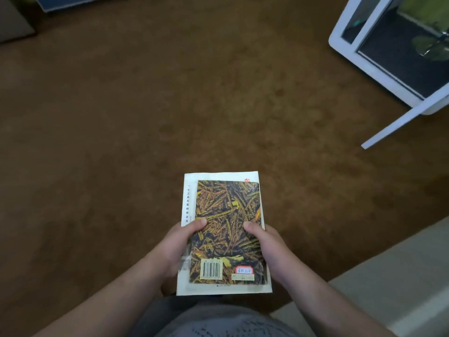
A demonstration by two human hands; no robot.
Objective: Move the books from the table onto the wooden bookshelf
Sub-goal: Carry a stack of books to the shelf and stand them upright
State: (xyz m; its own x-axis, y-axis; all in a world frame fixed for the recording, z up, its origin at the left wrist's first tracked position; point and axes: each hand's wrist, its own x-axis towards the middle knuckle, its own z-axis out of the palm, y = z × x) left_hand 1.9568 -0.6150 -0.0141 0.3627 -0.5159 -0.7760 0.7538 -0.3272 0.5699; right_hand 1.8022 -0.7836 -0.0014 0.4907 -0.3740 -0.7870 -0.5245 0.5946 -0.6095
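2 books, stacked flat, sit low in the centre of the frame, carried above a brown carpet. The upper one, a dark paperback patterned with yellow wheat ears, lies back cover up, showing a barcode and a red-bordered label near its lower edge. Beneath it is a larger white book whose margin shows on the left, top and bottom, with a column of printed characters down the left side. The left hand grasps the stack's left edge and the right hand its right edge, each thumb pressed on the dark cover; the other fingers are hidden under the books. A grey garment fills the bottom edge. A pale surface crosses the lower right, and a white-framed glazed unit stands at upper right.
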